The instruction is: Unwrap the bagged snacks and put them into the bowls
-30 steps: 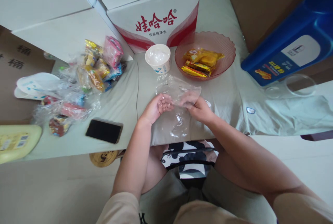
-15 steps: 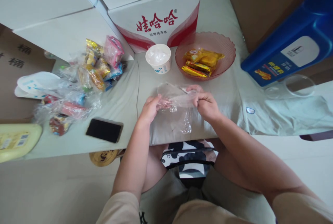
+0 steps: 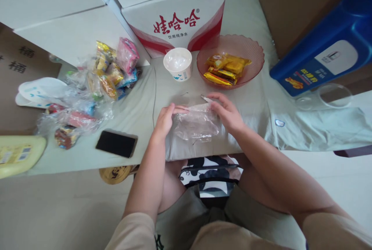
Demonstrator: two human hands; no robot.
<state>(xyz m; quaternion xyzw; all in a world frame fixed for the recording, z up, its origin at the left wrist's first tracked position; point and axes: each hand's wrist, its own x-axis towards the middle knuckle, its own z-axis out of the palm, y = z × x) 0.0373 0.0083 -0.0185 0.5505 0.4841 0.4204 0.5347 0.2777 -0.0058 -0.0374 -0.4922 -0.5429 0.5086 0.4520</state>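
The table point(image 3: 136, 114) carried a red bowl point(image 3: 257, 58) with snacks at its far side. Nearer to the person, the clear plastic bag point(image 3: 196, 124), which half a second before was lifted and loose, lay flattened on the cloth. The left hand point(image 3: 165, 118) and right hand point(image 3: 228, 113) pressed its two ends, fingers stretched flat, not gripping.

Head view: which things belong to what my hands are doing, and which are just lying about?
In use: bag, with left hand and right hand on it.
Lying about: cup, bowl, snack pile, phone, blue jug.
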